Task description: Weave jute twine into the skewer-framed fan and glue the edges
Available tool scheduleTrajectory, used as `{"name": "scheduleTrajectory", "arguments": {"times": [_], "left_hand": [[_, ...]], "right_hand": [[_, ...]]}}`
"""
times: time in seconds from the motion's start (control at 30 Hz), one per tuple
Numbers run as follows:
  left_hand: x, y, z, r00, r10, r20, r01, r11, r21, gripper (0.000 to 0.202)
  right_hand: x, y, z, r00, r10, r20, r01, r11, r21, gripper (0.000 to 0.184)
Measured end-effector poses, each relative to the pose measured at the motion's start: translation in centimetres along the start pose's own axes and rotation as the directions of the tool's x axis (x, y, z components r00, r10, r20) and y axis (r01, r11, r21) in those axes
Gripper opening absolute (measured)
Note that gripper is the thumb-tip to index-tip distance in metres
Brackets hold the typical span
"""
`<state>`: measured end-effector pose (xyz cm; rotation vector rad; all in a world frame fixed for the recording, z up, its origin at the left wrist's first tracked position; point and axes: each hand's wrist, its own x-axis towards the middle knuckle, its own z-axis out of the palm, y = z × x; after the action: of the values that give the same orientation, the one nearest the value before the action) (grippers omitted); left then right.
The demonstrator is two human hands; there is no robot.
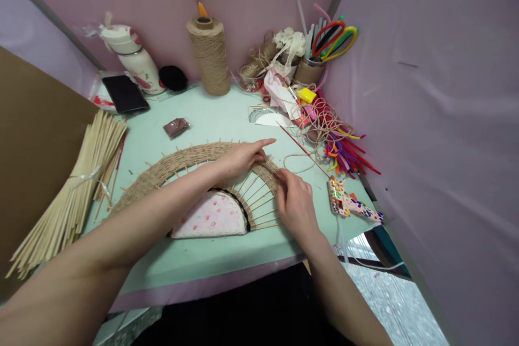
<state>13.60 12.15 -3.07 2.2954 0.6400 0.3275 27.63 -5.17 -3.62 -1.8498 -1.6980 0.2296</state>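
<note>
A half-round woven fan piece [178,165] lies on the pale green table [211,259], with thin wooden sticks radiating from a floral fabric half-disc [213,216] and a band of jute twine woven across them. My left hand [243,157] rests on the right part of the twine band, index finger stretched out, other fingers pressing down. My right hand [295,205] is at the band's right end, fingers curled in a pinch on the jute twine there. A loose twine strand [298,158] trails off to the right.
A bundle of wooden sticks [77,189] lies at the left beside brown cardboard. At the back stand a twine spool [210,54], a flask [135,59], a phone [125,93]. Scissors in a cup [320,48], pipe cleaners [344,148] and a patterned glue gun [351,203] crowd the right.
</note>
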Motion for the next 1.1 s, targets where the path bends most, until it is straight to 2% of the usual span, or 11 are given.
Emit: {"name": "scheduleTrajectory", "arguments": {"times": [0.13,0.33,0.57,0.7,0.8,0.97,1.1], "left_hand": [[-0.5,0.1,-0.5,0.996,-0.071,-0.049,0.069,0.997,-0.04,0.056],[-0.6,1.1,-0.5,0.999,-0.027,0.038,0.027,1.0,0.005,0.073],[-0.1,0.8,0.1,1.0,-0.015,0.004,0.014,0.993,0.117,0.064],[0.1,0.8,0.1,1.0,0.0,-0.003,0.001,0.987,0.163,0.061],[0.3,0.5,-0.2,1.0,-0.008,0.008,0.008,0.995,0.096,0.059],[0.3,-0.5,-1.1,0.994,-0.097,-0.046,0.087,0.978,-0.189,0.055],[0.1,-0.8,-1.2,0.996,-0.094,-0.011,0.088,0.967,-0.237,0.064]], "right_hand": [[0.2,-0.2,0.0,1.0,0.001,-0.009,-0.001,1.0,0.001,0.036],[0.8,-0.6,0.5,0.998,-0.027,0.055,0.027,1.0,0.005,0.037],[1.4,-0.9,0.6,0.998,-0.017,0.062,0.017,1.0,-0.001,0.039],[1.9,-1.0,0.9,0.993,-0.011,0.115,0.014,1.0,-0.027,0.041],[2.0,-1.0,1.1,0.993,0.003,0.119,0.001,1.0,-0.031,0.041],[1.9,-0.9,0.7,0.998,0.006,0.057,-0.006,1.0,0.001,0.041],[2.2,-1.0,0.8,0.997,-0.004,0.082,0.005,1.0,-0.018,0.041]]}}
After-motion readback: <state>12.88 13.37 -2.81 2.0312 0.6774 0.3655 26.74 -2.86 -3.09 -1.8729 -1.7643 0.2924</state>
